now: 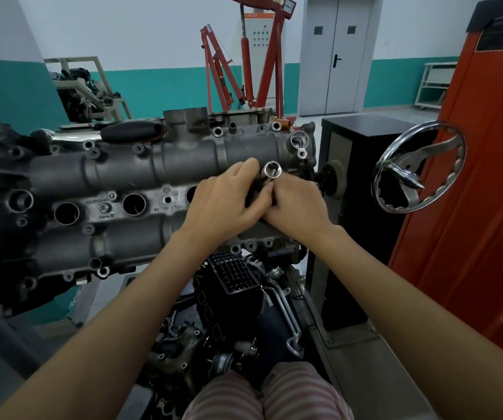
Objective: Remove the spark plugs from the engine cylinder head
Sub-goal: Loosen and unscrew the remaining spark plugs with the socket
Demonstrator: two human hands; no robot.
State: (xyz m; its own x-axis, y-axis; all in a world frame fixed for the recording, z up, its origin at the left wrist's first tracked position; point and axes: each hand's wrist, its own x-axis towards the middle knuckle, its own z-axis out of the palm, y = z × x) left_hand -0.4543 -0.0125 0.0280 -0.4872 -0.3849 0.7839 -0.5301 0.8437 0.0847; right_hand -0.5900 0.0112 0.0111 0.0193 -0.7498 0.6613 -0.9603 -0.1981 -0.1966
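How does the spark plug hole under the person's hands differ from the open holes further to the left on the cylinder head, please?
The hole under the hands is covered: the left hand and right hand meet over it, gripping a metal socket that points up out of it. The left holes are uncovered, dark and have no tool in them. Whether a plug sits in any of them cannot be told. All lie in one row along the cylinder head.

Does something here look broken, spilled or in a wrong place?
Nothing stands out. Both hands, left hand and right hand, grip a silver socket tool at the rightmost plug hole of the cylinder head. No spill or crack shows.
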